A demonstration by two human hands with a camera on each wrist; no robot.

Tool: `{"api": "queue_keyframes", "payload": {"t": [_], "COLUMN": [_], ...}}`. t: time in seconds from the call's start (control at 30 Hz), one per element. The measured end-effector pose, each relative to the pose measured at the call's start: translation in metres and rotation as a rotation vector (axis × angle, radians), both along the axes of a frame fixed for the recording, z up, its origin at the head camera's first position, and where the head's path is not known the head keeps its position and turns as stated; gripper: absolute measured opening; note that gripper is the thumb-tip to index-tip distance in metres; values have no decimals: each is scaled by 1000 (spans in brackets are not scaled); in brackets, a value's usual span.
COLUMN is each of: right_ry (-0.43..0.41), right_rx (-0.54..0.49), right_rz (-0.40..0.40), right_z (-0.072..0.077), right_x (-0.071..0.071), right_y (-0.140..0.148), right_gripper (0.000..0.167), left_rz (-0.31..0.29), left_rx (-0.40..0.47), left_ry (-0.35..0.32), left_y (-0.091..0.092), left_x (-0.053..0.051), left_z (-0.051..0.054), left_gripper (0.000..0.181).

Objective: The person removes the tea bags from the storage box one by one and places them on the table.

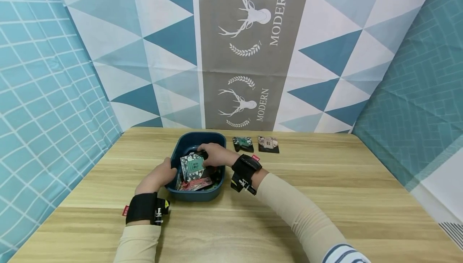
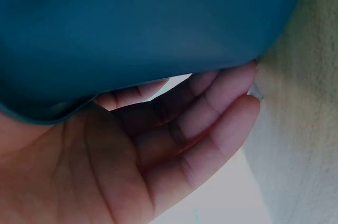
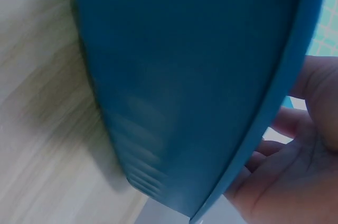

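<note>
A dark blue plastic bin (image 1: 197, 196) stands on the table, holding several small patterned packets. My left hand (image 1: 159, 176) grips the bin's left side; in the left wrist view its fingers (image 2: 211, 113) curve along the outer wall and the thumb is mostly hidden by the rim. Inside the bin, my right hand (image 1: 216, 154) reaches over the right rim and pinches a floral packet with a green label (image 1: 194, 166) at its right edge. Below it lies a pink packet (image 1: 196, 184). In the right wrist view the bin wall hides the right fingertips.
Behind the bin's right side, a floral packet with a green label (image 1: 243, 143) and another with a beige label (image 1: 268, 144) lie side by side on the wooden table (image 1: 325, 174). Patterned cloth (image 1: 173, 54) hangs along the table's back edge.
</note>
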State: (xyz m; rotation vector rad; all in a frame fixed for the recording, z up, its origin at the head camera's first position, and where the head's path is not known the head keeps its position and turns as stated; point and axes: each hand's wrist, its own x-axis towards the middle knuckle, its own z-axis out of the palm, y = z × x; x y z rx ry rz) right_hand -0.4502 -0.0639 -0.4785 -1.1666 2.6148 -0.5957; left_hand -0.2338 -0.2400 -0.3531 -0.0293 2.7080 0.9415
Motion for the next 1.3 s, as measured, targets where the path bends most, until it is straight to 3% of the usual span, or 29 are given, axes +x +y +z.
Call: {"api": "queue_keyframes", "payload": {"t": [0.17,0.27,0.37,0.5,0.63,0.67,0.77,0.83,0.93,1.07,1.17,1.3], "right_ry": [93,92,80,71,-22,-8,-72,-151,-299,-428,-475,-520], "right_rx": [-17,-30,-43,-104,-167,-204,-272,-323,-434,-597,-681,-696], "right_rz": [17,14,-13,-49,-70,-52,-45,-64,-91,-87,-44,-83], "right_z": [-65,-79,-63,-19,28,32,52,66,80,78,72,89], "right_x": [-64,-78,-61,-15,30,35,52,63,71,60,47,54], "right_y": [-4,-3,0,9,24,27,37,43,54,68,79,92], "right_gripper": [65,65,58,46,44,42,40,37,41,49,51,51], "left_rz": [-4,-3,1,-4,-4,0,6,7,11,21,21,18], "left_rx": [-1,-15,-21,-25,-24,-23,-26,-26,-26,-31,-35,-34], "left_ry": [-2,3,12,23,16,13,13,13,12,13,20,24], "left_y": [0,0,0,-1,-1,-1,-1,0,0,1,1,-1], "left_x": [1,1,1,1,0,0,-1,-1,-1,-1,-1,-1], "left_z": [1,1,0,-2,-3,-3,-3,-2,-2,-1,-1,0], "left_gripper": [59,59,59,59,59,59,59,59,59,59,58,58]}}
